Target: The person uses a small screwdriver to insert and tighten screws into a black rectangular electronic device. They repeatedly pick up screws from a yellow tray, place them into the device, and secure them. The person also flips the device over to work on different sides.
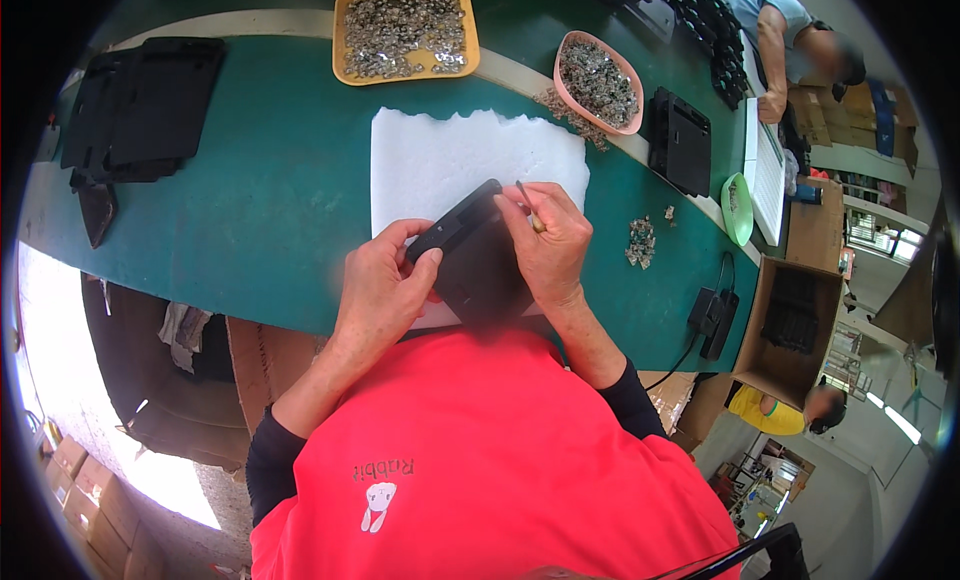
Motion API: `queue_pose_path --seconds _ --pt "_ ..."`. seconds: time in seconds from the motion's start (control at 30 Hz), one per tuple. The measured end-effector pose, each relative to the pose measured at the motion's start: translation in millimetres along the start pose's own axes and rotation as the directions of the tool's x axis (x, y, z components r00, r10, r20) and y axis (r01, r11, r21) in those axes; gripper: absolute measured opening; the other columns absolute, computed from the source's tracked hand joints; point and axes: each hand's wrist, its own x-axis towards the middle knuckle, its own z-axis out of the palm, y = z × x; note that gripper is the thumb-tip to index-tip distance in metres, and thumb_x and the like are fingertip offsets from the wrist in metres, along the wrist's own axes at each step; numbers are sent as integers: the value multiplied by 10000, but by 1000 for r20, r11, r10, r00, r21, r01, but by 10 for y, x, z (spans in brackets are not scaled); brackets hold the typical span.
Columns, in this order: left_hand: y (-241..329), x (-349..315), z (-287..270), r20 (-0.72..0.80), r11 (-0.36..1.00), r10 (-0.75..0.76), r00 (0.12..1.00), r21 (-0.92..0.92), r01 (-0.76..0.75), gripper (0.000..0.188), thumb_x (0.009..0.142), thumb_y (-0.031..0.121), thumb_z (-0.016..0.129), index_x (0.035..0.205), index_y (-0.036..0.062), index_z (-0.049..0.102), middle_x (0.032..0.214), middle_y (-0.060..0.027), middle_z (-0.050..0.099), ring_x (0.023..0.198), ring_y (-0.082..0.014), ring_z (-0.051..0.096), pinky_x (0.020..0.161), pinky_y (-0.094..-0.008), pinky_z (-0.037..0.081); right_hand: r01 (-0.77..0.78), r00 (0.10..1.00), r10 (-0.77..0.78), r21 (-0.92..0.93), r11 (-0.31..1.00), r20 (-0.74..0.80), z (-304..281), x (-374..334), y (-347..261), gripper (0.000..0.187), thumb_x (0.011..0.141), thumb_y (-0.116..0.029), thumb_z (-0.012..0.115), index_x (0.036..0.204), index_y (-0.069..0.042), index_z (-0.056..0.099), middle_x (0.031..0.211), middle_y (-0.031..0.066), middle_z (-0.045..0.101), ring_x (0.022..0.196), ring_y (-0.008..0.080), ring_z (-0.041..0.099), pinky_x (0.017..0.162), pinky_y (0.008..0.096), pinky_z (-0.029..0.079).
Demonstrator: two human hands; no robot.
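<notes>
My left hand (pixel 385 285) is closed on the left edge of a flat black plastic housing (pixel 480 270), thumb on top. The housing is tilted above a white foam sheet (pixel 430 150), close to my red top. My right hand (pixel 550 240) is closed too. It pinches a thin, slim tool (pixel 526 196) with a dark shaft and a brassy part; its exact kind is unclear. The right thumb lies against the housing's upper right edge.
A yellow tray (pixel 340 40) and a pink bowl (pixel 636 105) hold small metal parts. More parts (pixel 640 242) lie at right. Black panels (pixel 160 100) are stacked left. A black housing (pixel 682 140), green bowl (pixel 738 215) and power adapter (pixel 708 310) sit right. Two people are visible.
</notes>
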Motion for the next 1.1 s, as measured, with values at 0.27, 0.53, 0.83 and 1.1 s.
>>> queue_pose_path --seconds 0.27,0.53,0.83,1.1 --pt "-32 3 8 -3 999 31 1000 18 -30 272 897 103 610 1124 -47 609 578 -37 599 480 -83 575 449 -255 430 23 999 -24 -23 999 -23 18 -56 -12 143 718 13 755 833 -22 677 794 98 645 732 280 620 635 355 509" --pt "-42 0 26 -28 999 43 999 12 -42 266 888 98 613 1120 -32 619 569 -33 589 471 -84 556 457 -257 426 -36 999 37 -34 999 25 -23 -23 -33 121 737 -33 747 834 -34 675 787 106 633 706 294 621 624 373 503" --pt "-60 13 16 -37 994 54 998 97 -50 281 864 121 629 1104 -26 636 588 -62 598 521 -98 580 505 -274 440 -86 912 183 -264 961 368 -166 340 -106 132 779 -165 666 760 -36 645 817 149 650 720 373 628 650 423 511" --pt "-44 5 4 -40 995 51 998 89 -47 275 861 115 628 1096 -26 640 612 -85 626 524 -114 588 522 -278 453 -465 817 399 67 883 416 -175 323 148 166 744 -147 688 732 13 645 599 67 608 557 123 553 544 298 459"
